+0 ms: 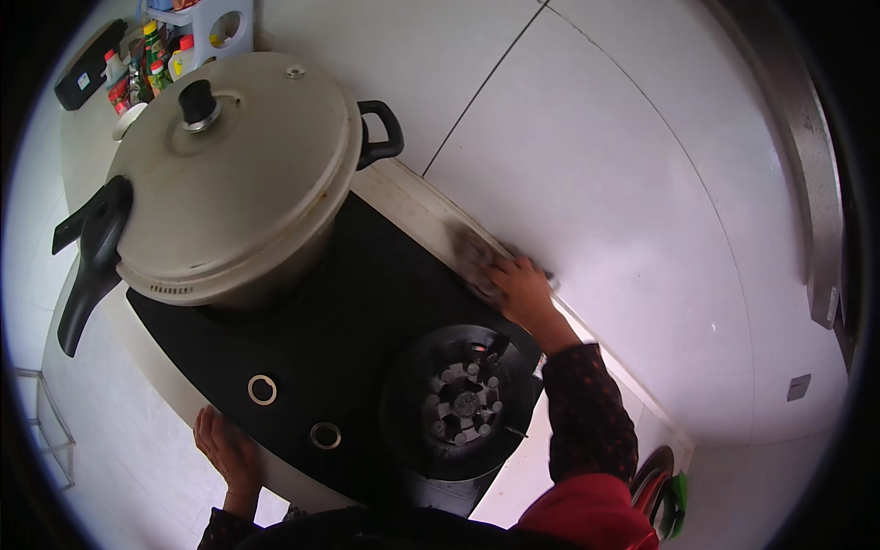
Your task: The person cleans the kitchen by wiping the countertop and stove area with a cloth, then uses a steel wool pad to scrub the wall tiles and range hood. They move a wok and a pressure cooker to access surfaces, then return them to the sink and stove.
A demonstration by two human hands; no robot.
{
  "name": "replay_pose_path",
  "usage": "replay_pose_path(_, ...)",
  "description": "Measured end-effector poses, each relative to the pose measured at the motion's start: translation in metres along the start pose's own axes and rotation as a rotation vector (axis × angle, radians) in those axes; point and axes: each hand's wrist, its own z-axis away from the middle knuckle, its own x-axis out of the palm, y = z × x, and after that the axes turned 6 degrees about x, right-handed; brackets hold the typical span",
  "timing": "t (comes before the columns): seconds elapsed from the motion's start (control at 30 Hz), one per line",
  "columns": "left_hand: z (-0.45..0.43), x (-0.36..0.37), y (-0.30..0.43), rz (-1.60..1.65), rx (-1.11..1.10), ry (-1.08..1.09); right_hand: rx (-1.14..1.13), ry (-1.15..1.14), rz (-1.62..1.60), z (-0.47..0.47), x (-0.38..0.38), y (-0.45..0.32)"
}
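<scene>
My right hand point(526, 292) presses a dark, blurred cloth point(474, 261) onto the pale ledge point(412, 199) behind a black gas cooktop point(330, 344). At the counter's front edge rests my left hand point(227, 447), its fingers on the rim close to the two ring-shaped knob collars point(262, 390); I see nothing held in it. A large metal pressure cooker point(234, 165) with black handles and a closed lid stands on the far left part of the cooktop. Nearer to me is an uncovered burner point(467, 404) in a round dark tray.
Sauce bottles point(152, 55) and a light plastic rack point(223, 27) stand beyond the cooker, beside a black case point(86, 69). White wall tiles rise behind the ledge. A metal range hood edge point(811, 172) runs along the right. Pan lids or plates point(653, 481) lean at lower right.
</scene>
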Motion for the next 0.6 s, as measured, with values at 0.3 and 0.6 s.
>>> replay_pose_path(0.3,0.001,0.003,0.002,0.051,-0.038,-0.004,0.247,-0.109,-0.298,0.006,-0.002,-0.014)
replay_pose_path(0.6,0.001,0.005,-0.001,0.017,-0.009,0.015,-0.157,0.321,-0.364,-0.204,0.027,-0.131)
